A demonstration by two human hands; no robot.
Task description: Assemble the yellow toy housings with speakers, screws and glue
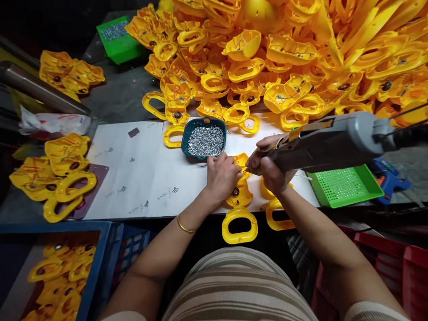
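Observation:
My right hand (272,174) is wrapped round a grey and black power screwdriver (321,142), its tip pointing left. Close to that tip, my left hand (223,174) has its fingers bent and pressed on a yellow plastic shell (239,196). The shell lies at the table's front edge, its loop handle (240,226) sticking out over it. My fingers hide part of the shell, and any screw under them is too small to see. A second yellow shell (280,216) lies partly behind my right wrist. Just beyond my left hand stands a dark teal tray (184,145) of small metal screws (206,140).
A large heap of yellow shells (240,71) covers the back of the table. More shells (63,176) lie at left and in a blue crate (103,254). Green baskets (347,185) (122,51) stand right and far left. A blue tool (393,180) sits at right.

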